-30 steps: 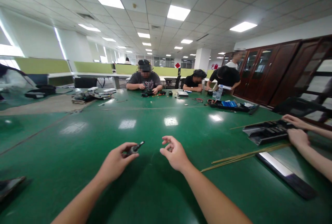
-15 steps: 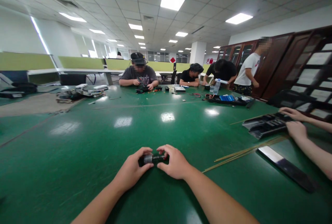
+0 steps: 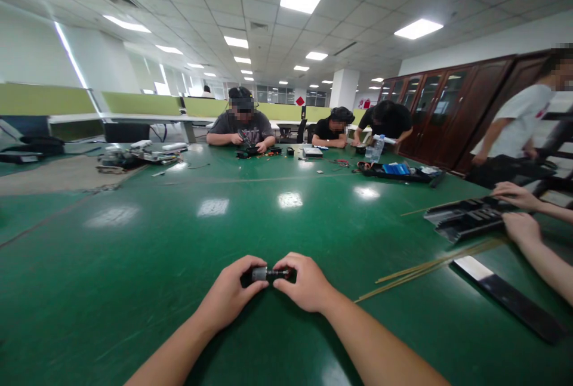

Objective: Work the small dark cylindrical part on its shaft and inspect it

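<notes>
Between my two hands is a small cylindrical part (image 3: 259,274), lying sideways low over the green table. Its left portion is a wider silver-grey cylinder; toward the right it becomes narrower and dark, with fine ridges. My left hand (image 3: 235,281) curls its thumb and fingers around the silver end. At the other end, my right hand (image 3: 303,281) closes its thumb and fingertips around the narrow dark portion. Both tips of the part are partly hidden by my fingers, and its exact kind is too small to make out.
Thin yellowish rods (image 3: 416,269) and a long dark flat bar (image 3: 510,299) lie to the right. Beyond them, a co-worker's hands (image 3: 521,228) touch a black channelled housing (image 3: 465,219). Electronic parts (image 3: 134,156), a water bottle (image 3: 378,147) and a blue-filled black tray (image 3: 396,171) sit farther off.
My right hand's fingertips have come nearer to my left hand along the part. A person in a white shirt has walked farther right. The view has shifted slightly.
</notes>
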Demonstrator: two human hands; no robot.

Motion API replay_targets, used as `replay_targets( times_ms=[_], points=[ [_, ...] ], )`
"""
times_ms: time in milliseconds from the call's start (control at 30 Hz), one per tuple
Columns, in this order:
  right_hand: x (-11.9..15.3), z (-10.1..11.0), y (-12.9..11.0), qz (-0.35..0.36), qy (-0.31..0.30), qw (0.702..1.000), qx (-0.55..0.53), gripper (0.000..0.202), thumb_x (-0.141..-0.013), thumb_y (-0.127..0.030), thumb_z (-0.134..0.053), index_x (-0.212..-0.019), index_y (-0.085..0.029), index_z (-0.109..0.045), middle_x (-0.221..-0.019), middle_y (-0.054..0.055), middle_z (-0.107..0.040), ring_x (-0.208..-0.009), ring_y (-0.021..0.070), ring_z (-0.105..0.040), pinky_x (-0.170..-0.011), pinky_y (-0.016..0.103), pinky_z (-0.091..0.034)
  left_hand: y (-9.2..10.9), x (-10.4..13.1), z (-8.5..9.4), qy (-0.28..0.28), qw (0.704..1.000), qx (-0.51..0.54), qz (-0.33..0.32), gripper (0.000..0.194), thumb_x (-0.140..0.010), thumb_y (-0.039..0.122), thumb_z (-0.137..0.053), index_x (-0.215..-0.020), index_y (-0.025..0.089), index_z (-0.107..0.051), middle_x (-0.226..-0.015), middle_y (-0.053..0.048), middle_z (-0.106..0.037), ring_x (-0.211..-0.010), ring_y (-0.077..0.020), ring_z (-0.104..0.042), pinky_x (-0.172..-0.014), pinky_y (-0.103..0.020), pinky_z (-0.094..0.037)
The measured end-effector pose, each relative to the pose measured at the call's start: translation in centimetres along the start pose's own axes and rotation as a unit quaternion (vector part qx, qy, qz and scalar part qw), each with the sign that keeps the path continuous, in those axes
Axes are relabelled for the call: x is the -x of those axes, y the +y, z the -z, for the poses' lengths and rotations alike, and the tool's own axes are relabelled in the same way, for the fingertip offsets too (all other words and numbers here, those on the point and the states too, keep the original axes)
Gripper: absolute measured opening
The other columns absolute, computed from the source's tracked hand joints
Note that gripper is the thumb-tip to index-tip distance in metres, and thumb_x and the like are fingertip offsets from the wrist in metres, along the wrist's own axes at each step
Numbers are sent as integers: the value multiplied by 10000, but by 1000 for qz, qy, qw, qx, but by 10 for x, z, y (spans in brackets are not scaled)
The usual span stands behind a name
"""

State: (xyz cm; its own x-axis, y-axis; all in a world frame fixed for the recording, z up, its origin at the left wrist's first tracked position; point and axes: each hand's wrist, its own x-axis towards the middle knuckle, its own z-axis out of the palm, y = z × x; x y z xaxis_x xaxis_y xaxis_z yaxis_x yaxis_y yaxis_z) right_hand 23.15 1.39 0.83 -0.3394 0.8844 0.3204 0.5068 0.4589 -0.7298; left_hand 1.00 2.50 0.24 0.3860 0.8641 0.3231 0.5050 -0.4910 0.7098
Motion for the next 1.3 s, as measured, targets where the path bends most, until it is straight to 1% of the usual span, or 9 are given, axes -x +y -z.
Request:
replay_targets(
  times_ms=[133, 300, 433, 700, 867, 1033, 1300],
  points=[
    [-1, -2, 0, -8, 1, 1000, 20, 182, -770, -247, -715, -951, -227, -708, -884, 24, -664, -784, 170, -588, -719, 280, -432, -4, 1, -1, 7, 1000, -3, 1, 257, -826, 270, -668, -1081, 257, -642, -1052, -27, -674, -979, -222, -621, -888, -334, -474],
    [-2, -5, 1, -17, 2, 999, 34, 144, -775, -258, -719, -913, -219, -703, -855, 20, -667, -772, 166, -581, -705, 270, -419, -3, 3, -2, 3, 1000, -11, -1, 262, -821, 280, -684, -1080, 258, -654, -1045, -24, -682, -970, -221, -628, -875, -324, -480],
    [-2, -5, 1, -21, 4, 999, 48, 130, -797, -269, -706, -917, -220, -700, -865, 14, -670, -785, 161, -583, -717, 259, -415, -4, 2, -1, 1, 1000, -13, 3, 255, -816, 288, -693, -1067, 256, -663, -1035, -19, -688, -966, -219, -631, -871, -320, -480],
    [-2, -6, 1, -20, 5, 998, 56, 100, -815, -269, -693, -909, -234, -697, -862, -1, -672, -793, 156, -588, -727, 248, -414, -6, 3, -2, 3, 1000, -14, 3, 264, -810, 278, -718, -1067, 288, -658, -1030, 18, -689, -964, -194, -627, -876, -297, -469],
    [-1, -6, 0, -19, 9, 998, 58, 101, -825, -268, -685, -920, -233, -690, -874, 3, -675, -808, 163, -591, -735, 253, -413, -8, 4, -1, 12, 1000, -5, 6, 271, -810, 289, -721, -1073, 288, -659, -1049, 12, -689, -983, -201, -625, -891, -304, -467],
    [-1, -6, 1, -17, 11, 998, 54, 101, -830, -261, -679, -928, -237, -690, -884, 4, -676, -814, 163, -593, -743, 254, -416, -7, 3, 0, 9, 1000, -8, 13, 272, -809, 289, -720, -1074, 292, -662, -1048, 17, -692, -983, -198, -628, -895, -305, -468],
    [0, -7, 2, -16, 15, 998, 58, 100, -827, -259, -678, -925, -240, -685, -861, 1, -667, -786, 160, -587, -730, 254, -418, -7, 2, 0, 13, 1000, -12, 15, 274, -806, 299, -724, -1074, 297, -665, -1051, 19, -693, -987, -198, -629, -897, -304, -470]
  ],
)
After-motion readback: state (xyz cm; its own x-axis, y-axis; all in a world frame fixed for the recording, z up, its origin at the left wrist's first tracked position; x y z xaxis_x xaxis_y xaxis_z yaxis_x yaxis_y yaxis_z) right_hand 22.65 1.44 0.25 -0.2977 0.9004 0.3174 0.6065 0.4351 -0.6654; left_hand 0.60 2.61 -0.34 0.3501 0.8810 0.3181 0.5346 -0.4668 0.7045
